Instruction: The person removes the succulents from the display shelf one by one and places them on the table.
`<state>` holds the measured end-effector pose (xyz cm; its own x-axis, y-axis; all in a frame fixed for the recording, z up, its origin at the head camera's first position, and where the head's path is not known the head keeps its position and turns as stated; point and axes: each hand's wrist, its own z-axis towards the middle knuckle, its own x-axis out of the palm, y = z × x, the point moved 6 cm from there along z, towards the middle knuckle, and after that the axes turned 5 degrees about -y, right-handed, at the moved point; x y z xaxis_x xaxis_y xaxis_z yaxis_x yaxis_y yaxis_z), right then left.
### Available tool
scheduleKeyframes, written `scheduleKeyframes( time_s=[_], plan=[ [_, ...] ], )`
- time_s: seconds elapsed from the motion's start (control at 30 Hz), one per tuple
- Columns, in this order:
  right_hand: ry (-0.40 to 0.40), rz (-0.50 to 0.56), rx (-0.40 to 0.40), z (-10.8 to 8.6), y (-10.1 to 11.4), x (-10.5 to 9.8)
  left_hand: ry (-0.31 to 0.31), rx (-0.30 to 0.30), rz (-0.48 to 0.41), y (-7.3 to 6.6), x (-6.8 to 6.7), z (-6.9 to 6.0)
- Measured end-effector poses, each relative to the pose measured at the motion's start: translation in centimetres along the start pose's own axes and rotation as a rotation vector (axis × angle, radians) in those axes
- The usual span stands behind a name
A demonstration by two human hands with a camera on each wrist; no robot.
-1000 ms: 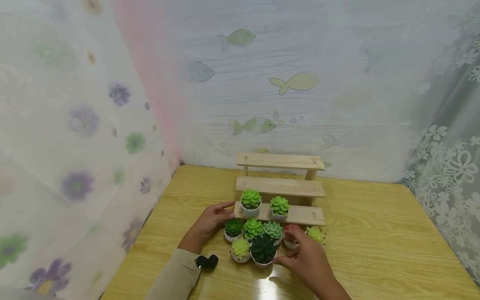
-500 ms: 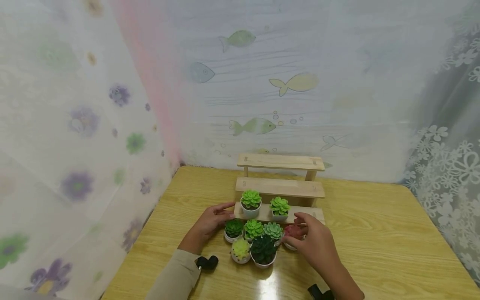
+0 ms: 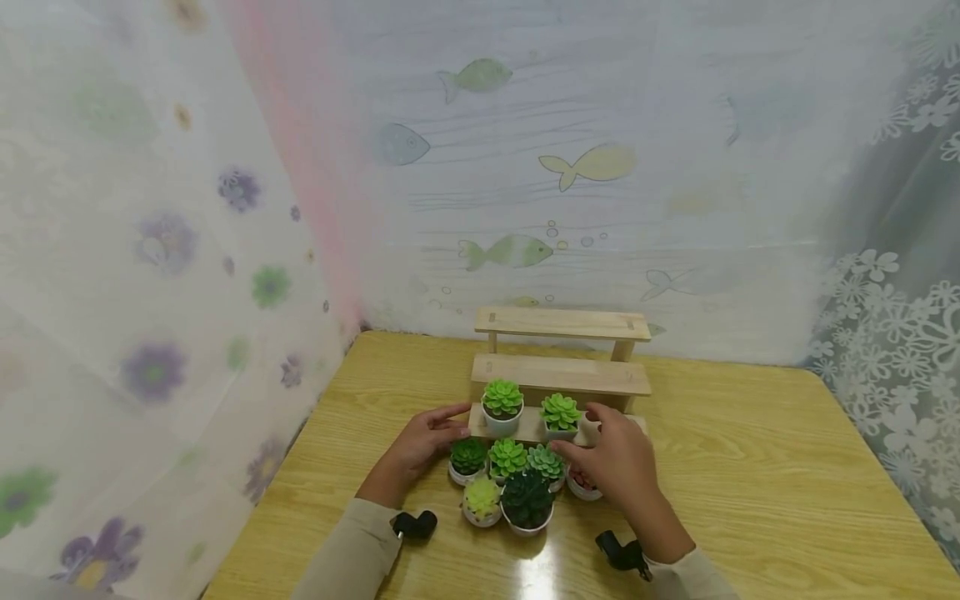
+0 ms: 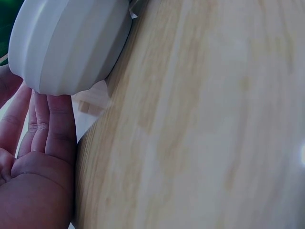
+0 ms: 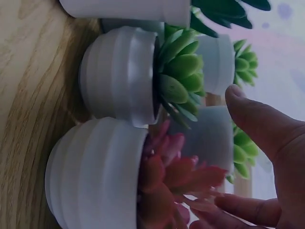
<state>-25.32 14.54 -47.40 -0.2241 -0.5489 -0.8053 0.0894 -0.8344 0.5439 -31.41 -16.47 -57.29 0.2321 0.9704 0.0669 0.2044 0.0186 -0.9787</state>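
My left hand [image 3: 423,446] reaches the left end of the lowest tier [image 3: 531,425] of a wooden plant stand, fingers extended. In the left wrist view those fingers lie under a ribbed white pot [image 4: 71,47]. My right hand [image 3: 618,458] hovers above a red succulent [image 3: 582,482], thumb and fingers spread, holding nothing visible. Its fingertips are near a bright green potted succulent [image 3: 560,412] on the lowest tier. Another bright green succulent [image 3: 502,398] stands left of it. The right wrist view shows the red leaves [image 5: 162,186] close to my fingers.
In front of the stand cluster a small dark green succulent [image 3: 468,456], a bright green one [image 3: 507,457], a bluish-green one [image 3: 545,461], a yellow-green one [image 3: 481,497] and a large dark green one [image 3: 527,500]. The middle tier [image 3: 558,374] and top tier [image 3: 562,322] rise behind.
My right hand has moved up and forward, from beside the large dark green succulent, past the red one, toward the stand's lowest tier. The left hand and the pots on the tier have stayed put.
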Motion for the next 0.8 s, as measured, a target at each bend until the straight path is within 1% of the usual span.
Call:
scheduleKeyframes(
  time_s=[0.2,0.43,0.8],
  plan=[
    [-0.026,-0.055,0.014,0.7,0.0,0.8,-0.007,-0.002,0.01,0.0,0.0,-0.1],
    [-0.069,-0.106,0.017,1.1,0.2,1.2,-0.004,0.0,0.017,-0.1,0.0,-0.1],
    [-0.082,-0.097,0.026,1.0,0.4,1.5,0.007,0.004,-0.002,-0.1,0.0,-0.1]
  ],
)
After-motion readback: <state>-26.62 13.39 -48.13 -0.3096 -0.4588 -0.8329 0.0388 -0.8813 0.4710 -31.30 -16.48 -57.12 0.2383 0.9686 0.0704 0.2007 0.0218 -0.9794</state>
